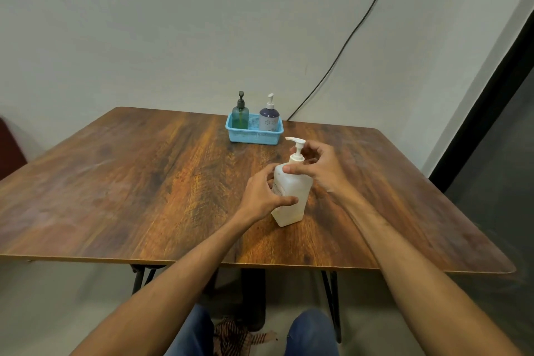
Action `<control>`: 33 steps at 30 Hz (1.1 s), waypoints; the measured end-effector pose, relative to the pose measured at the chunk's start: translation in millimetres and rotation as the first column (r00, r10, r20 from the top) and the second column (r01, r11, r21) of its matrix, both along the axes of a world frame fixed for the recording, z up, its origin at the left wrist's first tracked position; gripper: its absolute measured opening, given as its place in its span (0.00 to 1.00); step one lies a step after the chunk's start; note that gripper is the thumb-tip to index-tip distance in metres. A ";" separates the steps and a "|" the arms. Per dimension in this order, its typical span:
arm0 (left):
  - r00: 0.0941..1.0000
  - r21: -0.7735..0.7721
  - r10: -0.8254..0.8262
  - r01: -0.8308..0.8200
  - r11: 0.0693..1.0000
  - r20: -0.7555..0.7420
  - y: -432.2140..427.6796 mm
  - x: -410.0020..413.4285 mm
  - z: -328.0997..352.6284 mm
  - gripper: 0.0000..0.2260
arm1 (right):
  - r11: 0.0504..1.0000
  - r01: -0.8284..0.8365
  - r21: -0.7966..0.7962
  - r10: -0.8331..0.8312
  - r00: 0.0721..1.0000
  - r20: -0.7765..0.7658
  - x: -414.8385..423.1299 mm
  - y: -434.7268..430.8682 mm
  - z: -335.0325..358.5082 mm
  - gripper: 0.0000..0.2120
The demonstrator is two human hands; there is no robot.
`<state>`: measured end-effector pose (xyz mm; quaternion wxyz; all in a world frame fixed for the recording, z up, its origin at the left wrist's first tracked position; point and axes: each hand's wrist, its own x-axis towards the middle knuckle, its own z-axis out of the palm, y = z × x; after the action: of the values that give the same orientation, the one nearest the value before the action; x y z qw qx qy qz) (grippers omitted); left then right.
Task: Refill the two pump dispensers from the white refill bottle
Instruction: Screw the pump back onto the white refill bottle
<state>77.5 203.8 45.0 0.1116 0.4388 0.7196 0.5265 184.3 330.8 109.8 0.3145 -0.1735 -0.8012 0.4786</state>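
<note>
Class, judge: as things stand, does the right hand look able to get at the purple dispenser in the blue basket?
Probably yes: bare table lies between the right hand and the purple dispenser, but it must first release the pump of the white refill bottle.

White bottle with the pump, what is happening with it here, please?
A person is working on the white refill bottle, which stands upright on the wooden table. The left hand grips its body; the right hand holds its pump at the neck, probably to unscrew it. The green dispenser and the purple dispenser stand apart in the blue basket at the far edge, pumps on.
</note>
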 end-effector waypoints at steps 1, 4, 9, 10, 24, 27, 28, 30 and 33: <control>1.000 0.000 0.000 0.000 1.000 0.005 -0.2 0.5 0.4 0.36 | 1.000 -0.018 -0.012 0.018 1.000 0.009 1.4 -0.2 1.6 0.20; 1.000 0.008 0.000 0.000 1.000 0.006 -0.5 0.3 0.3 0.35 | 0.993 -0.075 -0.089 0.076 0.997 0.010 6.8 6.8 3.6 0.19; 1.000 0.011 -0.005 0.005 1.000 -0.007 0.0 -1.3 -1.2 0.36 | 0.999 0.027 -0.021 -0.027 0.999 -0.026 1.5 2.7 -0.7 0.16; 1.000 0.011 -0.006 0.006 1.000 -0.005 0.2 -1.2 -1.0 0.36 | 1.000 0.026 -0.009 -0.026 0.999 -0.029 1.5 1.9 0.1 0.17; 1.000 0.015 -0.001 0.001 1.000 0.000 0.1 -0.4 -1.2 0.36 | 0.999 -0.010 -0.044 0.008 0.999 -0.032 7.6 3.7 2.7 0.20; 1.000 0.011 0.002 -0.002 1.000 -0.001 1.1 -0.7 -1.8 0.36 | 0.989 -0.088 -0.118 0.089 0.996 0.000 10.4 6.3 3.4 0.18; 1.000 0.010 0.000 0.000 1.000 -0.001 1.3 -0.6 -1.8 0.35 | 0.994 -0.052 -0.101 0.052 0.999 -0.002 8.7 4.6 2.4 0.18; 1.000 0.013 -0.004 0.004 1.000 0.000 1.5 -0.2 -1.3 0.36 | 0.997 0.040 -0.060 -0.041 0.999 -0.025 3.4 1.0 -0.2 0.18; 1.000 0.004 0.005 -0.005 1.000 0.000 1.0 -0.1 -0.8 0.36 | 0.995 0.067 -0.077 -0.071 0.996 -0.047 0.9 -1.0 -1.7 0.22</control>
<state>77.4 204.8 44.2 0.1096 0.4372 0.7194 0.5285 185.2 329.8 108.1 0.3437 -0.2011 -0.7680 0.5015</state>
